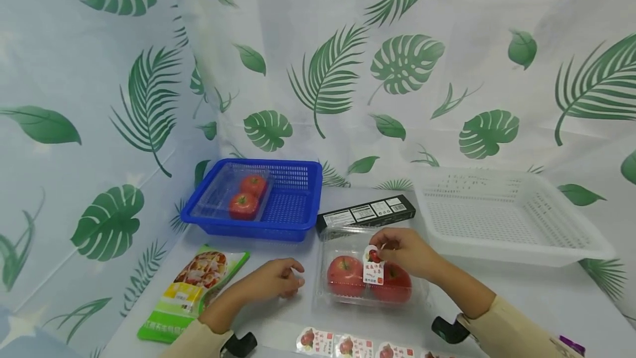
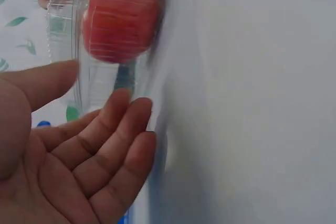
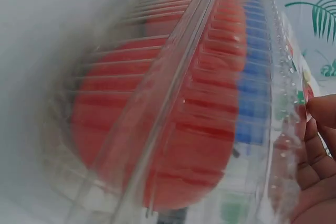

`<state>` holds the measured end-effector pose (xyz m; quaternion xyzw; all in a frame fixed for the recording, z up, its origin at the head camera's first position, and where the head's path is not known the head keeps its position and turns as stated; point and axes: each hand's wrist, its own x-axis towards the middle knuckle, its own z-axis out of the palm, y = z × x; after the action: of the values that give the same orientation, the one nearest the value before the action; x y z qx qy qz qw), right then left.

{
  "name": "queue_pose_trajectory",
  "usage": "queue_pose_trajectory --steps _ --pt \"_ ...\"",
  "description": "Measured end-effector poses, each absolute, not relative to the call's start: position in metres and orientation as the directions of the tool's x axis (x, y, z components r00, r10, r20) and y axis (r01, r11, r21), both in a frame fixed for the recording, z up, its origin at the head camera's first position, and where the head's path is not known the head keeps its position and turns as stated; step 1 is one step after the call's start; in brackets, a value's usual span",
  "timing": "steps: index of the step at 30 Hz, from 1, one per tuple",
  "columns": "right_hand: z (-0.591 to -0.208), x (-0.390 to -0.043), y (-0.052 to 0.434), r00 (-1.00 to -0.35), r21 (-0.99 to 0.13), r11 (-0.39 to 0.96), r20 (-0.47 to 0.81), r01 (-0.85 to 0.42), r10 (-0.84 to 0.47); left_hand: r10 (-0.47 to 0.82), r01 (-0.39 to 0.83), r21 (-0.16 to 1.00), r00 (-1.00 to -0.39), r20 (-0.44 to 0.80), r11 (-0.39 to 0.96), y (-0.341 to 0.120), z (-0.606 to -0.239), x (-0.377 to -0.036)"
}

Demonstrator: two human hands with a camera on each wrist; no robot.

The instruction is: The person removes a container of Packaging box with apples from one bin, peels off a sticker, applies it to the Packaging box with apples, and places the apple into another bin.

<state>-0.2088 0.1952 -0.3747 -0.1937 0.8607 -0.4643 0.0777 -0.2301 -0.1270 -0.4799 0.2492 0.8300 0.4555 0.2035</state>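
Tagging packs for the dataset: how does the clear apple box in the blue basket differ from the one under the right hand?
The far box sits inside the blue basket; the near box lies on the table. The near box bears a sticker, pinched by the right hand; no sticker is visible on the far box, and no hand touches it. Both are clear plastic and hold two red apples.

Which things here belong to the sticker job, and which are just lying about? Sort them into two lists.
In the job:
right hand, pinching a sticker
clear apple box, under that sticker
sticker strip at the near edge
left hand, empty, beside the box

Lying about:
blue basket with a boxed pair of tomatoes
white basket
black box
green snack bag
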Motion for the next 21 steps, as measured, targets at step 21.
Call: queue_pose_trajectory --steps 21 --pt "-0.412 -0.241 0.212 -0.912 -0.787 0.532 0.093 -0.314 -0.400 0.435 -0.157 0.981 -0.880 -0.191 0.112 -0.072 -0.496 -0.261"
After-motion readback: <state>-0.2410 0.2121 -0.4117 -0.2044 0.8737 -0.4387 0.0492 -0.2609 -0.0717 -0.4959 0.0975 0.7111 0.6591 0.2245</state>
